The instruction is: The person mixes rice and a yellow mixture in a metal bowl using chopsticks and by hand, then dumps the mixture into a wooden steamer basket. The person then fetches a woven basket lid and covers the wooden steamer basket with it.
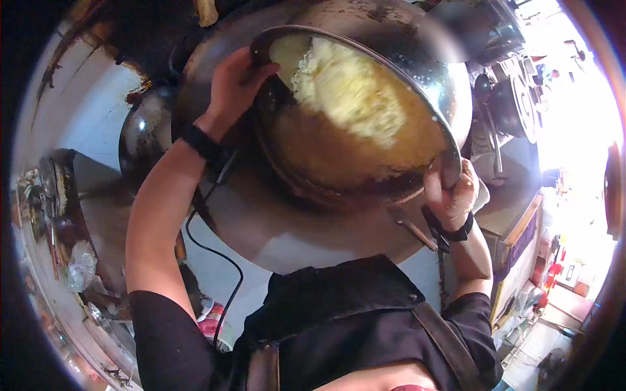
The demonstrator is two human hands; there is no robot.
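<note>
A wide round metal pan (365, 159), tilted, is held up at its rim by both my hands. In it lies a pale yellow, shredded-looking mass (349, 91), blurred by motion, over a brownish surface; I cannot tell what food it is. My left hand (235, 85) is closed round the upper left rim, with the thumb over the edge. At the lower right rim, my right hand (451, 189) grips with bent fingers, and whitish specks show on it. A much larger round metal wok (313, 241) spreads out beneath the pan.
A utensil with a wooden handle (417, 234) lies at the big wok's near right edge. A black cable (240, 274) hangs at the left. Several bowls and a ladle (492, 124) stand at the right, above a counter (505, 208).
</note>
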